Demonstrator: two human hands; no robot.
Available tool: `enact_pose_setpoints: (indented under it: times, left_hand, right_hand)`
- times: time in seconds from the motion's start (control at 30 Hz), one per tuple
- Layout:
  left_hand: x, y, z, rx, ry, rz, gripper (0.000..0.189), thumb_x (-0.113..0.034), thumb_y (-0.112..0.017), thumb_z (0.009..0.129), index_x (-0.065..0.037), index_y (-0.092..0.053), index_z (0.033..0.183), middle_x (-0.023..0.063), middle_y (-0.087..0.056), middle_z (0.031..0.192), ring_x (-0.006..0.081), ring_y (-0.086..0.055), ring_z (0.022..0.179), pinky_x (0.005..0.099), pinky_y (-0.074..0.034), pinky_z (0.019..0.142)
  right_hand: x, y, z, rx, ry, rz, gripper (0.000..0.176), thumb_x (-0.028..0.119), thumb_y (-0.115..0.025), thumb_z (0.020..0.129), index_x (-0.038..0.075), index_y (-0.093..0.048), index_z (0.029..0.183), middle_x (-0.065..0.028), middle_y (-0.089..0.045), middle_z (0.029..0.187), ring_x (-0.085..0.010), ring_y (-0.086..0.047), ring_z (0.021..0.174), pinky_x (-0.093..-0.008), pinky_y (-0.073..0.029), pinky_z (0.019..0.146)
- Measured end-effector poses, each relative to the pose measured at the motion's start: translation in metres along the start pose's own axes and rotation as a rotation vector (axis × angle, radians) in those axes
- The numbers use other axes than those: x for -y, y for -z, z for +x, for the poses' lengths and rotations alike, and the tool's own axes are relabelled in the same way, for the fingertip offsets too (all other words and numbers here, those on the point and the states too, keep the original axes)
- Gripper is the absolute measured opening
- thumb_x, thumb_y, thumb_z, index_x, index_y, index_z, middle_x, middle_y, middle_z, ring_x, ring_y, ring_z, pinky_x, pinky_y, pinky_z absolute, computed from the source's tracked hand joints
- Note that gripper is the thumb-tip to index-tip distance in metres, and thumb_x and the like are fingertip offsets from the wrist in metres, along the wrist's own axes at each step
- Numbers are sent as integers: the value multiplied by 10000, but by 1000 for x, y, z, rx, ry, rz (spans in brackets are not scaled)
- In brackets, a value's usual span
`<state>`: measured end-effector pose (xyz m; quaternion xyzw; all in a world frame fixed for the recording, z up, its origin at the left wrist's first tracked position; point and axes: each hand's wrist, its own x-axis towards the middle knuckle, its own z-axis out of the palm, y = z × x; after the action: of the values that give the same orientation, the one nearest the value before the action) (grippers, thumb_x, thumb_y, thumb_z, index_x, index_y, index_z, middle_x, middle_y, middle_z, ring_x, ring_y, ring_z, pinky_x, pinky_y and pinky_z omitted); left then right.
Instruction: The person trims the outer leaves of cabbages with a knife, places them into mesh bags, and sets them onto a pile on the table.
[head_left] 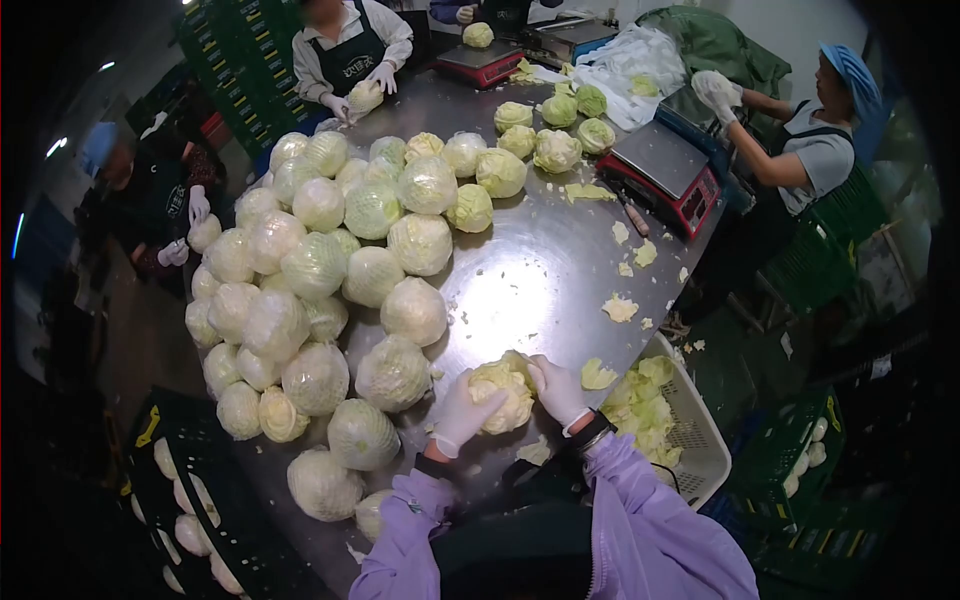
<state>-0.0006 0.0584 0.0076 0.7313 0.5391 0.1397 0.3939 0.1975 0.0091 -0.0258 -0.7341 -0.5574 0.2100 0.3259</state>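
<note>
A pale yellow cabbage is between my two white-gloved hands, near the front edge of the metal table. My left hand is curled against its left side. At its upper right, my right hand pinches an outer leaf that stands partly off the head. Left of my hands lies a large pile of cabbages, many in clear wrap or net. A loose leaf rests just right of my right hand.
A white basket of leaves stands at the right edge. Red scales, a knife and unwrapped cabbages are farther back. Several co-workers stand around the table. Green crates hold cabbages at the lower left.
</note>
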Motion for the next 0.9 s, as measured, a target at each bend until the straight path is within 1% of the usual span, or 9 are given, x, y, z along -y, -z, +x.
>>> enact_pose_setpoints:
  times: [0.07,0.17,0.23,0.3,0.37,0.43,0.5,0.63,0.9]
  left_hand:
    - [40,-4,5,162,-97,-474,776,-338,-757,768,57,-393,1328,215,-519,1237,291,-533,1145,360,-425,974]
    - [57,0,-9,77,-133,-753,795,-239,-774,762,56,-349,1365,184,-505,1254,256,-513,1167,353,-419,985]
    - [31,7,-25,61,-41,-804,821,-226,-794,738,45,-340,1366,174,-506,1251,248,-517,1161,361,-422,984]
    - [15,-2,-36,-68,-142,-554,833,-251,-813,705,34,-362,1345,170,-518,1229,256,-523,1143,364,-426,972]
    - [4,-5,-34,-83,-144,-412,856,-316,-818,669,29,-384,1322,196,-513,1217,297,-510,1147,395,-422,968]
    - [-7,-9,-34,-169,-181,-64,859,-366,-808,644,26,-411,1297,215,-492,1198,347,-489,1130,432,-413,955]
    - [-15,-5,-28,-95,-193,2,894,-397,-803,636,39,-395,1302,226,-504,1147,365,-501,1089,438,-423,925]
    - [-20,-8,-26,12,-180,212,906,-455,-793,626,47,-405,1273,224,-513,1053,388,-504,1023,452,-431,861]
    - [-14,0,-14,56,-331,201,964,-469,-791,633,44,-371,1333,261,-449,1288,424,-431,1199,462,-367,1002]
  right_hand:
    - [-27,-7,-5,-12,-36,24,265,320,-443,973,92,-568,1025,-213,-637,832,-406,-606,721,-471,-482,636]
    - [-60,-11,-7,-38,14,46,280,308,-435,981,66,-563,1035,-205,-632,797,-386,-599,644,-440,-481,605]
    - [-23,26,-20,305,-400,349,290,298,-446,983,36,-560,1032,-189,-621,774,-349,-594,621,-409,-479,589]
    - [-23,34,-24,355,-419,313,321,283,-481,967,20,-546,1139,-178,-612,778,-325,-598,637,-392,-484,585]
    - [-19,41,-23,-26,-80,-38,442,279,-530,938,19,-471,1290,-209,-620,867,-348,-611,724,-394,-502,637]
    - [8,43,-25,-83,48,-72,569,288,-568,911,17,-385,1377,-220,-618,957,-370,-622,816,-401,-508,693]
    - [39,39,-31,97,245,-25,561,320,-569,907,17,-411,1352,-219,-611,1049,-378,-617,914,-420,-505,748]
    - [35,9,-23,77,339,-59,551,358,-548,911,19,-434,1331,-204,-605,1100,-370,-626,907,-433,-509,750]
    - [8,25,13,236,171,-135,374,380,-565,886,30,-632,1000,-160,-666,785,-347,-647,678,-432,-516,628]
